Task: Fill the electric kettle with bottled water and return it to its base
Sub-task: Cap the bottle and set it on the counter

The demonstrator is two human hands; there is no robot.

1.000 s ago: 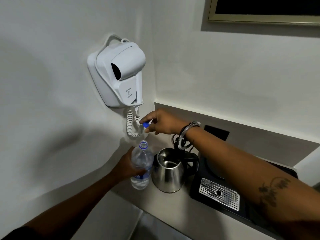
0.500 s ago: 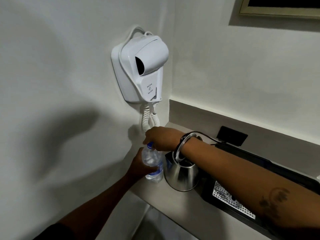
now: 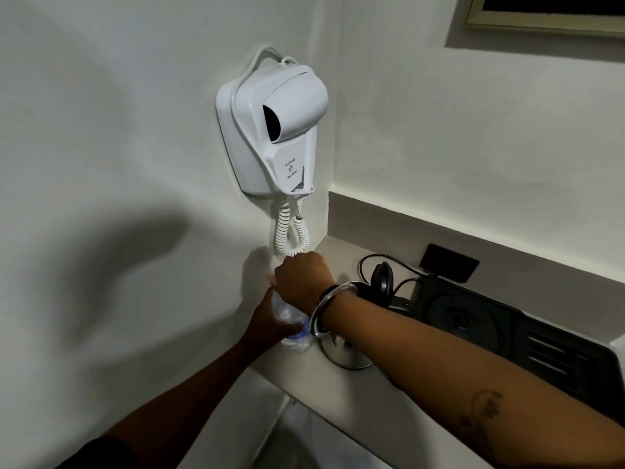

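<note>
A clear water bottle (image 3: 295, 334) stands upright on the pale counter (image 3: 341, 397) near the left wall. My left hand (image 3: 270, 324) is wrapped around its body. My right hand (image 3: 302, 279) is closed over the bottle's top and hides the cap. The steel kettle (image 3: 345, 355) stands just right of the bottle, mostly hidden behind my right forearm; its black lid and handle (image 3: 382, 279) stick up behind my wrist. The round kettle base (image 3: 463, 321) lies in a black tray (image 3: 558, 360) to the right, with nothing on it.
A white wall-mounted hair dryer (image 3: 280, 130) hangs above the bottle, and its coiled cord (image 3: 291, 231) reaches down almost to my right hand. A black power cord (image 3: 367, 262) loops behind the kettle towards a wall socket (image 3: 448, 262). The counter's front edge runs diagonally below my arms.
My right hand, which held the blue cap above the open bottle, has come down onto the bottle's top. The view has swung left, so the hair dryer sits more to the right.
</note>
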